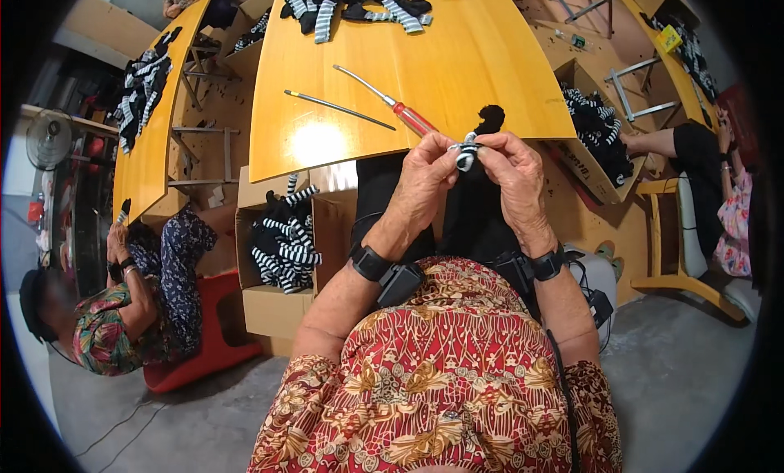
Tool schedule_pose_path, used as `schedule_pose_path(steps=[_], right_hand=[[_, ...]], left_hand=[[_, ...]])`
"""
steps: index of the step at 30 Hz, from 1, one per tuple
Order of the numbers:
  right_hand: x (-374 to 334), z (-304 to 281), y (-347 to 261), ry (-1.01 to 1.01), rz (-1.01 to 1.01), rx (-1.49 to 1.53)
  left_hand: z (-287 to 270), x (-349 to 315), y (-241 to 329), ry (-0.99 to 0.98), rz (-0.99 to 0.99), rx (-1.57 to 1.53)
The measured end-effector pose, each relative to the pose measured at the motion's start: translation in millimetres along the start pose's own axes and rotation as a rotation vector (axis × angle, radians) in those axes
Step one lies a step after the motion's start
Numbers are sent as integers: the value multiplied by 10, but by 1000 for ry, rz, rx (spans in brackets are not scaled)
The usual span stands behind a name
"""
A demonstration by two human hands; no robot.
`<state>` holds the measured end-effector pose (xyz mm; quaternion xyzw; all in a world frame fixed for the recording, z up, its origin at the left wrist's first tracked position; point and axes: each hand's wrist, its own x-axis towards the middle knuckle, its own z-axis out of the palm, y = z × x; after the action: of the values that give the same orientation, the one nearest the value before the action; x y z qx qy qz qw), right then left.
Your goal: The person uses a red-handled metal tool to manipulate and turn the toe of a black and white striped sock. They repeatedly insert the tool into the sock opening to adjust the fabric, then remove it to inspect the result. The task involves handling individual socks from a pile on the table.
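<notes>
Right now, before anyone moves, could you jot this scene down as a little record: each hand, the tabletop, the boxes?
Left hand: pinching a black-and-white striped fabric sock
Right hand: pinching the same sock
Tabletop: yellow-brown wooden table with a red-handled metal screwdriver and slim dark rod
Far end: heap of black and grey-striped socks
Boxes: open brown cardboard box at left, another at right, both holding striped socks
</notes>
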<state>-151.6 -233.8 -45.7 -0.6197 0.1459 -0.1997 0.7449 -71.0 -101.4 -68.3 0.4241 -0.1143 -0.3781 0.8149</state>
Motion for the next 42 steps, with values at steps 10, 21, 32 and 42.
schedule_pose_path(steps=[10,21,32,42], right_hand=[[12,52,30,-3,-72,-206],[26,47,183,110,-81,-348],[1,18,96,-38,10,128],[69,-14,197,-124,185,102]], left_hand=[[44,-38,-25,187,77,47],[-97,-44,-149,4,6,-257],[-9,-75,-21,75,59,15],[-12,-55,-40,144,113,-136]])
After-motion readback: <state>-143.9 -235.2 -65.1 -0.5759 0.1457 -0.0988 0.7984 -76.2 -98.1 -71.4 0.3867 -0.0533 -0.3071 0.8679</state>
